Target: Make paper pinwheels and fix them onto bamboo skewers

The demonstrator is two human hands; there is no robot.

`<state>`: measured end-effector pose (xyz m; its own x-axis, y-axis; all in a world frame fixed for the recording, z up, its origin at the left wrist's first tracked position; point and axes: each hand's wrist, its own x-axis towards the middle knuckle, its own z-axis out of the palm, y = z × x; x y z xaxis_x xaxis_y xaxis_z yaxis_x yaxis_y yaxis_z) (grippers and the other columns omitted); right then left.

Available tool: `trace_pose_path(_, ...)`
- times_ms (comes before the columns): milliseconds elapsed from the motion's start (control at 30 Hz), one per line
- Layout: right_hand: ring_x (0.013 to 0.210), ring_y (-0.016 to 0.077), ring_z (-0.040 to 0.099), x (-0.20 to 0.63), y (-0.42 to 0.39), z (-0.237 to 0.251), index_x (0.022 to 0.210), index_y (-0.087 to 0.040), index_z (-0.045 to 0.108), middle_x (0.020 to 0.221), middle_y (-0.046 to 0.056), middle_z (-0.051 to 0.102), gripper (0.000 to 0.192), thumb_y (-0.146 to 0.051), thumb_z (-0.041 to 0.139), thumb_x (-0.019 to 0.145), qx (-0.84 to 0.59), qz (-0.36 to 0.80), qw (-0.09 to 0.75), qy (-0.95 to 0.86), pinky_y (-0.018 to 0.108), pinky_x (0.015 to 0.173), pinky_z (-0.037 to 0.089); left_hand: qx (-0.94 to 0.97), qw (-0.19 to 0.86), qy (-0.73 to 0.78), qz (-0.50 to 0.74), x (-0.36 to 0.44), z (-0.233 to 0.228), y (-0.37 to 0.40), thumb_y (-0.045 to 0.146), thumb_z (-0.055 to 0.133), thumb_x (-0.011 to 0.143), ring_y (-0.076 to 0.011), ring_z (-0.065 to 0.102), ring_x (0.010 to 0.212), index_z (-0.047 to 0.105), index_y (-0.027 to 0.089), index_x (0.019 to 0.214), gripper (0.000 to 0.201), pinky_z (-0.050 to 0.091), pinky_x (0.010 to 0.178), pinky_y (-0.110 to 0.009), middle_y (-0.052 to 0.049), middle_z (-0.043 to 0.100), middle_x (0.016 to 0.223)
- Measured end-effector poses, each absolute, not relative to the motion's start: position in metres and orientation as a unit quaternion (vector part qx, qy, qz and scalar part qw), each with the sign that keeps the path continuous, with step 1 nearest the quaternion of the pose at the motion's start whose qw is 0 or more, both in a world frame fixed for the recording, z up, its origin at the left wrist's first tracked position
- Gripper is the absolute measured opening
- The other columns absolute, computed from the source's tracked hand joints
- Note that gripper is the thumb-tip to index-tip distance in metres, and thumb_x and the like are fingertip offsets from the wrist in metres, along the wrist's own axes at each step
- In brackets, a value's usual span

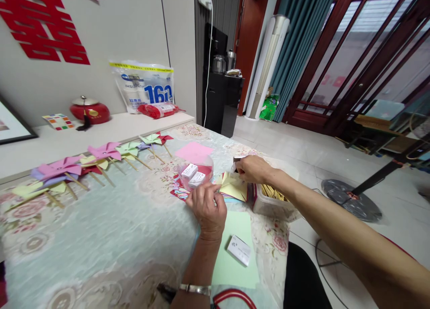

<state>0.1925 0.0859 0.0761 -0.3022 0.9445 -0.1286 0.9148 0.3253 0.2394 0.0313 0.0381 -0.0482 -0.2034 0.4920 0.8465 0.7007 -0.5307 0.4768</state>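
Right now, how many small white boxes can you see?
3. One box and a second box sit in the round tub; a third box lies on the green paper. The left hand or right hand may hide more.

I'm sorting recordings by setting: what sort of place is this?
Probably a living or dining room at home: a floral tablecloth, teal curtains and a tall air conditioner suggest it.

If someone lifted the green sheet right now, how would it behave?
The green sheet would probably be light and bend easily, since it looks as thin as paper. The small white box resting on it would likely slide if one edge rose.
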Motion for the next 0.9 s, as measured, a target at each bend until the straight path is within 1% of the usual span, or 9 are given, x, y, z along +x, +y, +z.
trace_pose_path(167, 0.079, 0.0238, 0.069, 0.187, 0.086, 0.077, 0.094, -0.020, 0.076, 0.091, 0.010, 0.077, 0.022, -0.019, 0.060, 0.078, 0.571, 0.043, 0.129, 0.810, 0.027, 0.060, 0.036, -0.621, 0.091, -0.487, -0.608, 0.033, -0.049, 0.039, 0.003, 0.050, 0.082, -0.0222, 0.065, 0.085, 0.065, 0.018, 0.087, 0.022, 0.038, 0.086, -0.039, -0.006, 0.068, 0.086)
trace_pose_path(367, 0.076, 0.0224, 0.068, 0.184, 0.085, 0.073, 0.089, -0.021, 0.076, 0.088, 0.009, 0.077, 0.019, -0.020, 0.061, 0.078, 0.559, 0.026, 0.129, 0.818, 0.027, 0.056, 0.031, -0.616, 0.079, -0.486, -0.615, 0.034, -0.048, 0.039, 0.003, 0.050, 0.082, -0.0228, 0.065, 0.086, 0.065, 0.018, 0.089, 0.022, 0.042, 0.079, -0.036, -0.007, 0.068, 0.087)
trace_pose_path(467, 0.075, 0.0216, 0.068, 0.184, 0.082, 0.078, 0.084, -0.021, 0.075, 0.086, 0.008, 0.077, 0.015, -0.020, 0.062, 0.077, 0.556, 0.020, 0.125, 0.821, 0.027, 0.054, 0.030, -0.615, 0.064, -0.471, -0.629, 0.032, -0.046, 0.039, 0.002, 0.049, 0.083, -0.0229, 0.064, 0.087, 0.065, 0.017, 0.092, 0.023, 0.046, 0.078, -0.036, -0.008, 0.066, 0.088)
trace_pose_path(567, 0.072, 0.0216, 0.067, 0.184, 0.070, 0.090, 0.080, -0.019, 0.074, 0.081, 0.009, 0.076, 0.014, -0.017, 0.060, 0.081, 0.561, 0.030, 0.110, 0.820, 0.027, 0.054, 0.030, -0.609, 0.041, -0.455, -0.649, 0.028, -0.038, 0.039, 0.002, 0.049, 0.084, -0.0219, 0.062, 0.088, 0.065, 0.015, 0.092, 0.022, 0.050, 0.080, -0.035, -0.009, 0.062, 0.088)
trace_pose_path(633, 0.072, 0.0224, 0.067, 0.182, 0.055, 0.101, 0.080, -0.016, 0.073, 0.080, 0.011, 0.074, 0.020, -0.014, 0.054, 0.086, 0.571, 0.053, 0.087, 0.814, 0.028, 0.055, 0.031, -0.602, 0.029, -0.450, -0.659, 0.024, -0.033, 0.039, 0.002, 0.049, 0.083, -0.0208, 0.062, 0.088, 0.065, 0.014, 0.091, 0.022, 0.051, 0.081, -0.033, -0.008, 0.061, 0.087)
trace_pose_path(700, 0.076, 0.0228, 0.066, 0.178, 0.035, 0.107, 0.085, -0.016, 0.071, 0.082, 0.011, 0.072, 0.023, -0.013, 0.049, 0.091, 0.582, 0.076, 0.033, 0.809, 0.029, 0.059, 0.035, -0.592, 0.011, -0.450, -0.668, 0.019, -0.028, 0.039, 0.002, 0.050, 0.082, -0.0199, 0.061, 0.088, 0.065, 0.015, 0.090, 0.021, 0.051, 0.081, -0.033, -0.008, 0.061, 0.087)
trace_pose_path(767, 0.080, 0.0213, 0.066, 0.171, 0.014, 0.106, 0.092, -0.018, 0.070, 0.085, 0.008, 0.070, 0.021, -0.014, 0.049, 0.093, 0.579, 0.057, -0.113, 0.805, 0.029, 0.067, 0.041, -0.571, -0.037, -0.456, -0.682, 0.014, -0.023, 0.037, 0.005, 0.052, 0.081, -0.0196, 0.062, 0.089, 0.066, 0.016, 0.089, 0.020, 0.051, 0.085, -0.034, -0.007, 0.061, 0.088)
trace_pose_path(833, 0.084, 0.0208, 0.065, 0.163, -0.002, 0.097, 0.099, -0.019, 0.069, 0.092, 0.008, 0.069, 0.019, -0.018, 0.051, 0.095, 0.563, 0.006, -0.243, 0.790, 0.030, 0.073, 0.046, -0.528, -0.133, -0.460, -0.702, 0.006, -0.017, 0.033, 0.011, 0.056, 0.079, -0.0202, 0.063, 0.091, 0.067, 0.017, 0.089, 0.015, 0.051, 0.088, -0.036, -0.006, 0.063, 0.090)
trace_pose_path(900, 0.096, 0.0231, 0.064, 0.155, -0.012, 0.082, 0.109, -0.021, 0.067, 0.106, 0.010, 0.067, 0.020, -0.021, 0.053, 0.094, 0.539, -0.045, -0.344, 0.768, 0.034, 0.079, 0.049, -0.464, -0.274, -0.453, -0.710, -0.004, -0.008, 0.025, 0.018, 0.061, 0.077, -0.0216, 0.066, 0.093, 0.066, 0.018, 0.089, 0.013, 0.052, 0.087, -0.037, -0.007, 0.066, 0.093)
